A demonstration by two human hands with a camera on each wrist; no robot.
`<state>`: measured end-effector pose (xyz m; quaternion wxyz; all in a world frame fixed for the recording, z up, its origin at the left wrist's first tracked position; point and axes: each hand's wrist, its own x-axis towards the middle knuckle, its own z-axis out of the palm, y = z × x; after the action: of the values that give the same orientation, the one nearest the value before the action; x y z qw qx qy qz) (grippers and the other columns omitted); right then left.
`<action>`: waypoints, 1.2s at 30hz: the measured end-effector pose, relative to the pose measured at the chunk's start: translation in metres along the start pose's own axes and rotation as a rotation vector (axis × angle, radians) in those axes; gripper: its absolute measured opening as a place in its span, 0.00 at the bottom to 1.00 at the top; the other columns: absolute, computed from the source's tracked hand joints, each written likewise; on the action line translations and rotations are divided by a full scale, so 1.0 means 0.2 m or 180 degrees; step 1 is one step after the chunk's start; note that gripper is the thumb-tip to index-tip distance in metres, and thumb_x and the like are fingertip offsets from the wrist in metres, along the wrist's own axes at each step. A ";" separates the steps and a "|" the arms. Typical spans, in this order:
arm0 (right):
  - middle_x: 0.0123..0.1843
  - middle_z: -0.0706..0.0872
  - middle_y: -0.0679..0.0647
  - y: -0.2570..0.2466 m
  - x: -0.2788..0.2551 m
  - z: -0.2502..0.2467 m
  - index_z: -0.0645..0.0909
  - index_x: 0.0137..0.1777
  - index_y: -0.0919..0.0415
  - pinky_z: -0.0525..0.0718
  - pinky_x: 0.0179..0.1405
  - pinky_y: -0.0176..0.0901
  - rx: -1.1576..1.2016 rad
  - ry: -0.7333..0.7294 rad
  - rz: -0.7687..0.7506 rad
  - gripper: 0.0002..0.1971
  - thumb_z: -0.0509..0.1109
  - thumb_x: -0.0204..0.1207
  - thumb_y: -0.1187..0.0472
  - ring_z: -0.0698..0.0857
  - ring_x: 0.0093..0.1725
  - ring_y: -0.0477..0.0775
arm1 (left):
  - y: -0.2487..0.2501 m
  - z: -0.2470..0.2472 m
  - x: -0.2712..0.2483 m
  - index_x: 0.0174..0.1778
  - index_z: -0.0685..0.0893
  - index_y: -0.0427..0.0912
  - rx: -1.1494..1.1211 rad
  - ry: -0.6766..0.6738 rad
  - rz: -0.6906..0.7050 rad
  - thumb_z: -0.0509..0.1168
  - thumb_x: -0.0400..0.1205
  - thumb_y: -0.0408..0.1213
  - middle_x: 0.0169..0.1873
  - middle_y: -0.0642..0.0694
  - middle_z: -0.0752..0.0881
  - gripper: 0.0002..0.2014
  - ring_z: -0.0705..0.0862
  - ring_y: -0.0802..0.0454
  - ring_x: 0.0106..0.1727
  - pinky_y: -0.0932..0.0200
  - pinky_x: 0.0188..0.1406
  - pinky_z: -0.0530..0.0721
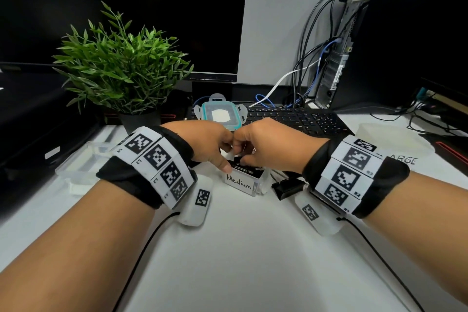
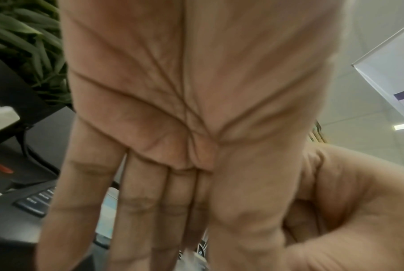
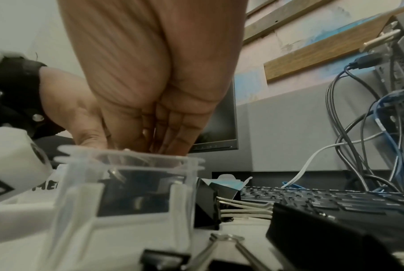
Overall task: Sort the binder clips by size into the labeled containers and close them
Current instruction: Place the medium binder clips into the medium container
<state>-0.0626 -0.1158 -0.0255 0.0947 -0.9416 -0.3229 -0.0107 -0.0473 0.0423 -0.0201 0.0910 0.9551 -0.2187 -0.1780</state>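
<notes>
Hands meet over the Medium box [image 1: 239,181] in front of us. Our left hand [image 1: 202,143] and right hand [image 1: 268,145] curl in; what they pinch, we cannot tell. We should drop clips [image 3: 136,192] gently inside.

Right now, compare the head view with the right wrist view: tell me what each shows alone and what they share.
Head view only: the handwritten Medium label, the teal-rimmed lid lying behind the hands, and the green potted plant.

Right wrist view only: the silver wire handles of a black binder clip lying beside the container.

Both: the clear plastic container, both hands over it, and the black keyboard.
</notes>
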 end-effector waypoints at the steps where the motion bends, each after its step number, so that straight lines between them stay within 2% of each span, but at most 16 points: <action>1: 0.44 0.87 0.49 0.01 0.00 0.00 0.84 0.50 0.58 0.81 0.46 0.40 0.0036 0.0023 0.0055 0.07 0.73 0.73 0.63 0.83 0.44 0.49 | 0.00 0.00 0.00 0.68 0.78 0.50 -0.0021 0.0004 -0.0006 0.73 0.75 0.44 0.63 0.56 0.83 0.25 0.81 0.58 0.60 0.59 0.66 0.74; 5: 0.44 0.86 0.48 0.04 0.00 0.00 0.85 0.48 0.56 0.80 0.46 0.37 0.0108 -0.0009 0.0199 0.05 0.74 0.73 0.62 0.83 0.45 0.48 | 0.01 0.00 0.00 0.72 0.75 0.52 -0.0103 -0.0036 -0.0020 0.73 0.75 0.43 0.65 0.57 0.81 0.28 0.80 0.58 0.63 0.60 0.66 0.73; 8: 0.46 0.87 0.49 0.05 -0.01 0.00 0.87 0.47 0.55 0.82 0.47 0.41 0.0104 -0.0129 0.0271 0.04 0.73 0.74 0.59 0.83 0.45 0.48 | 0.01 0.00 0.00 0.75 0.72 0.52 -0.0076 -0.0019 -0.0071 0.73 0.75 0.44 0.67 0.57 0.80 0.31 0.79 0.57 0.65 0.62 0.65 0.72; 12: 0.46 0.87 0.49 0.05 -0.02 0.00 0.88 0.46 0.55 0.81 0.46 0.39 0.0095 -0.0316 0.0368 0.04 0.73 0.74 0.58 0.82 0.43 0.45 | 0.01 0.00 0.00 0.77 0.69 0.50 -0.0111 0.0003 -0.0126 0.72 0.76 0.44 0.67 0.56 0.80 0.33 0.79 0.58 0.65 0.65 0.61 0.71; 16: 0.44 0.88 0.51 0.04 -0.03 0.00 0.87 0.46 0.58 0.81 0.46 0.41 0.0104 -0.0317 0.0399 0.05 0.73 0.75 0.58 0.83 0.43 0.48 | 0.02 0.01 0.00 0.78 0.68 0.50 -0.0143 -0.0014 -0.0176 0.72 0.76 0.43 0.68 0.55 0.79 0.34 0.78 0.57 0.65 0.66 0.56 0.71; 19: 0.43 0.88 0.50 0.03 -0.03 0.00 0.87 0.47 0.59 0.79 0.44 0.39 0.0144 -0.0345 0.0419 0.05 0.74 0.74 0.58 0.81 0.42 0.47 | 0.02 0.00 0.00 0.78 0.68 0.50 -0.0110 -0.0014 -0.0177 0.72 0.76 0.43 0.68 0.55 0.79 0.34 0.79 0.56 0.65 0.65 0.58 0.72; 22: 0.44 0.88 0.52 0.03 -0.05 0.00 0.86 0.48 0.59 0.80 0.45 0.43 0.0119 -0.0354 0.0428 0.08 0.73 0.76 0.55 0.83 0.44 0.50 | 0.02 0.00 0.00 0.78 0.67 0.51 -0.0092 -0.0027 -0.0189 0.72 0.76 0.45 0.68 0.55 0.79 0.34 0.78 0.56 0.65 0.64 0.61 0.72; 25: 0.43 0.87 0.52 0.04 -0.08 -0.01 0.86 0.47 0.60 0.78 0.40 0.41 0.0145 -0.0160 0.0424 0.09 0.71 0.77 0.54 0.81 0.42 0.51 | 0.01 0.01 0.00 0.77 0.67 0.52 -0.0020 -0.0033 -0.0200 0.72 0.75 0.47 0.68 0.55 0.79 0.34 0.78 0.56 0.66 0.61 0.65 0.73; 27: 0.43 0.87 0.52 0.05 -0.10 -0.02 0.86 0.46 0.59 0.79 0.41 0.41 0.0200 -0.0042 0.0426 0.08 0.72 0.76 0.54 0.82 0.42 0.51 | 0.01 0.00 0.00 0.77 0.67 0.52 0.0004 -0.0015 -0.0220 0.72 0.75 0.47 0.69 0.55 0.78 0.34 0.78 0.56 0.66 0.60 0.68 0.73; 30: 0.45 0.87 0.49 0.04 -0.13 -0.03 0.89 0.45 0.56 0.83 0.46 0.44 0.0263 -0.0266 0.0401 0.08 0.73 0.75 0.52 0.84 0.44 0.49 | -0.01 -0.02 -0.04 0.76 0.70 0.51 -0.0144 0.0106 -0.0270 0.73 0.76 0.45 0.70 0.54 0.78 0.33 0.77 0.57 0.68 0.57 0.72 0.72; 32: 0.45 0.89 0.49 0.02 -0.14 -0.03 0.90 0.47 0.55 0.83 0.45 0.41 0.0078 -0.0418 0.0376 0.08 0.72 0.76 0.53 0.84 0.44 0.48 | -0.03 -0.02 -0.06 0.75 0.71 0.51 -0.0260 0.0209 -0.0318 0.72 0.76 0.42 0.70 0.54 0.78 0.31 0.77 0.57 0.69 0.55 0.74 0.71; 36: 0.45 0.89 0.50 0.01 -0.13 -0.03 0.90 0.48 0.56 0.82 0.44 0.39 -0.0028 -0.0356 0.0342 0.08 0.69 0.78 0.56 0.84 0.42 0.48 | -0.02 0.02 -0.10 0.76 0.70 0.52 -0.0386 0.0200 -0.0394 0.72 0.77 0.42 0.70 0.53 0.78 0.31 0.78 0.56 0.68 0.52 0.73 0.73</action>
<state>-0.0824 -0.1338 -0.0218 0.0728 -0.9571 -0.2766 0.0456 -0.0644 0.0558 -0.0183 0.1443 0.9646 -0.1451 -0.1661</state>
